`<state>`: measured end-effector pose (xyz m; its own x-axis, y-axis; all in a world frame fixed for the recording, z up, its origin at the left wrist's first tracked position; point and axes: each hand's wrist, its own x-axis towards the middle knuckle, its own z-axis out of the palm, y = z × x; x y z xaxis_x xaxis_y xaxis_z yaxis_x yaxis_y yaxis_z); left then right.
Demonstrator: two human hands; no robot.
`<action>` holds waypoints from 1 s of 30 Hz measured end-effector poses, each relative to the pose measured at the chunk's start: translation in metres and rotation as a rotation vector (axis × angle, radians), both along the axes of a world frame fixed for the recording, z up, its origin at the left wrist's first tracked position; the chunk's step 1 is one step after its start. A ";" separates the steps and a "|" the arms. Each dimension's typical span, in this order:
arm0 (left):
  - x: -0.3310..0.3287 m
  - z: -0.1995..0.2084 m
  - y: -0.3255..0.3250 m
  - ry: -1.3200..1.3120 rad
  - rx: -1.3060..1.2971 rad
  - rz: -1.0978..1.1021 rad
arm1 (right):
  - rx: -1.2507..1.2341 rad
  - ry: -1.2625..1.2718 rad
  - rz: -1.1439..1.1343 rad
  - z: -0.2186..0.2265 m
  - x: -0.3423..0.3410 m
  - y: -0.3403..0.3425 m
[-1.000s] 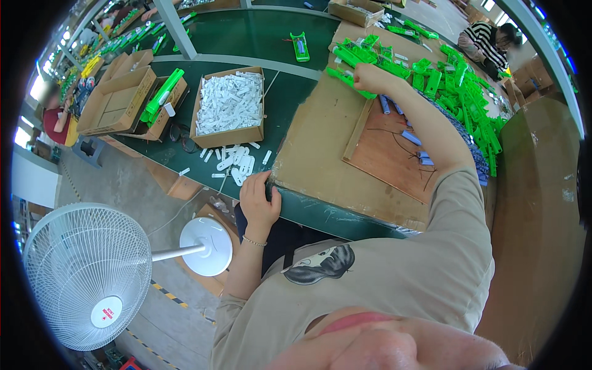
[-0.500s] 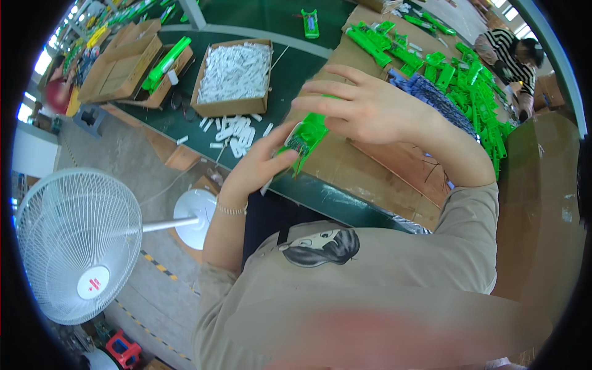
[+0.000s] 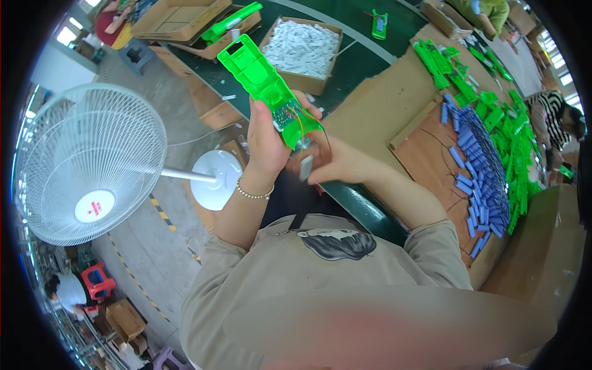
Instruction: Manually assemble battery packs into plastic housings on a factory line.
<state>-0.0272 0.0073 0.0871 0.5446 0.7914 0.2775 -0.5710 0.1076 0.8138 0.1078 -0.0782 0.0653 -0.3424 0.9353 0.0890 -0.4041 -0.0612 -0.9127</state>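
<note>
In my left hand [image 3: 266,139] is a long, bright green plastic housing [image 3: 262,77], tilted with its hollow side showing. A small circuit board [image 3: 285,116] sits in its lower part, and thin red, yellow and dark wires [image 3: 310,116] come off it. My right hand [image 3: 339,161], partly smeared by motion, is just below the housing's lower end. Its fingers are closed on a small white plastic piece [image 3: 306,168]. Part of the housing's lower edge is hidden behind my left fingers and thumb.
Beyond the housing stands a cardboard box [image 3: 303,82] of white pieces. Blue cylinders with wires [image 3: 475,169] lie on a brown board [image 3: 425,151] at right, beside heaped green housings [image 3: 515,151]. A white fan [image 3: 92,154] stands left. Another person [image 3: 552,120] sits far right.
The housing has swung up and left in my left hand, showing its inside. My right hand has come down from above it and now holds a white piece. The view has shifted, showing more blue cylinders.
</note>
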 end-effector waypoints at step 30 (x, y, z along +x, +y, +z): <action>-0.011 -0.071 0.000 0.241 0.028 0.055 | 0.048 -0.462 -0.313 0.054 0.057 -0.006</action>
